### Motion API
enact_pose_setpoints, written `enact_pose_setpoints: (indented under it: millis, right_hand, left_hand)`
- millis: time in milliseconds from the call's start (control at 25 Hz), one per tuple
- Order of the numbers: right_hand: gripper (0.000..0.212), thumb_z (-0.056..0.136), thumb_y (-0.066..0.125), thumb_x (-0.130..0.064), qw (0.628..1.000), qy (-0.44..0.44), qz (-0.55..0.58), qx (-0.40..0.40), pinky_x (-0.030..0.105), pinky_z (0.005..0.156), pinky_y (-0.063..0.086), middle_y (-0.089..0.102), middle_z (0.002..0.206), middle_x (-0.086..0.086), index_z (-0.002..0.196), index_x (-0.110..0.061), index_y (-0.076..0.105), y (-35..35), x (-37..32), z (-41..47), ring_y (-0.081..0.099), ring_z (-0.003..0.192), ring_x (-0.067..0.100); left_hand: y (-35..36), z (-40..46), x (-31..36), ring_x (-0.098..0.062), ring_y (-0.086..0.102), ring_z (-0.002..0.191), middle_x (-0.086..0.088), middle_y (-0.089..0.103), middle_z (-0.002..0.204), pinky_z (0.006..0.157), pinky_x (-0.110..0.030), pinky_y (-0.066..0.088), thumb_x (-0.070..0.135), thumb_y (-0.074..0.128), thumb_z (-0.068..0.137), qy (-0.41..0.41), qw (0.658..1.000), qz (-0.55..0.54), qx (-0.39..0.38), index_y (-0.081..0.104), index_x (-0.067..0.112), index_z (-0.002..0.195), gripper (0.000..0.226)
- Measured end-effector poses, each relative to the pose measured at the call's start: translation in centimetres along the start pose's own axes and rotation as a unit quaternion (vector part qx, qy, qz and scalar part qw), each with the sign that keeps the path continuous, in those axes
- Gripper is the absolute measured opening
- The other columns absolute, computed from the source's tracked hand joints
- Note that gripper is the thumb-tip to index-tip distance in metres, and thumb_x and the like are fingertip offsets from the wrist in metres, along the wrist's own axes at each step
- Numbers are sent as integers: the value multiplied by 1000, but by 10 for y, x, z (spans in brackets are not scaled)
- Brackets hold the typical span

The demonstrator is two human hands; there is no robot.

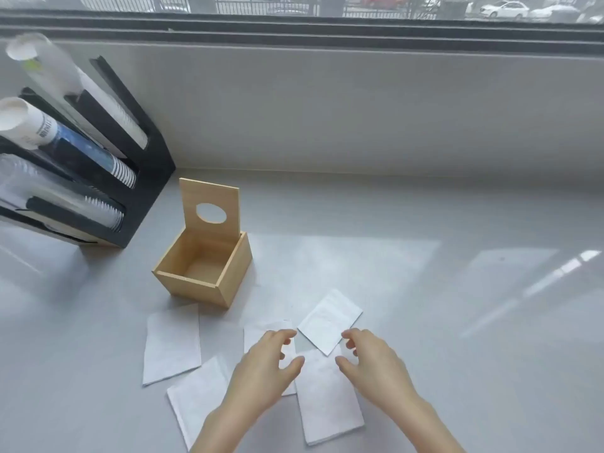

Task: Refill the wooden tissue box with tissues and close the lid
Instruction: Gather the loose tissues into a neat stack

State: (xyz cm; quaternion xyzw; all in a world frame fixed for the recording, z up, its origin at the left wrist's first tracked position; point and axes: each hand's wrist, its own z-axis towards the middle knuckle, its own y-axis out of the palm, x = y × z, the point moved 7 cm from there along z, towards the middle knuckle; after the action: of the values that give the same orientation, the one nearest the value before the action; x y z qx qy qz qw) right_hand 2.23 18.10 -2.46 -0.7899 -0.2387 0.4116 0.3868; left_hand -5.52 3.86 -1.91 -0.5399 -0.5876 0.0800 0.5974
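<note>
The wooden tissue box (228, 282) stands empty on the grey counter, its lid (209, 194) with an oval hole tipped upright at the back. Several white folded tissues lie scattered in front of it: one at the left (172, 343), one at the lower left (196, 398), one near the middle (328, 400) and one tilted at the right (328, 318). My left hand (264, 367) and my right hand (369, 361) hover over the middle tissues with fingers spread, holding nothing. A further tissue (258, 333) is partly hidden under my left hand.
A black cup dispenser rack (143, 178) with stacks of paper and plastic cups stands at the left, close behind the box. A low grey wall and a window sill run along the back. Bare grey counter (457, 305) stretches to the right.
</note>
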Motion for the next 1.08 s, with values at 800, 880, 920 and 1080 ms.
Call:
enact_pose_setpoints:
  millis: [800,880,920,1080]
  right_hand:
    - [12,86,50,-30,998,34,56,8,22,71,34,47,84,-8,80,-24,42,35,8,3,51,93,15]
    - [15,85,54,-25,983,42,178,-7,16,62,37,51,74,-10,73,-24,45,33,10,-2,51,73,8]
    - [16,84,57,-22,969,48,243,-23,10,58,38,53,71,-11,71,-25,48,32,11,-5,51,67,5]
    - [7,87,58,-13,897,44,434,-70,22,77,52,70,89,-5,87,-19,63,26,7,-17,68,83,12]
  left_hand:
    - [41,12,-9,-13,52,88,11,47,80,64,-21,32,21,48,86,-11,999,22,-27,51,24,98,13]
    - [36,11,-11,-9,52,75,11,50,75,60,-14,35,20,55,83,-28,997,-70,-34,51,27,81,8]
    - [33,10,-13,-8,52,72,10,54,74,60,-11,37,21,59,81,-38,990,-130,-37,53,27,75,11]
    - [28,2,-10,-16,65,87,-5,70,90,72,-17,46,19,59,88,-90,909,-396,-95,66,11,90,11]
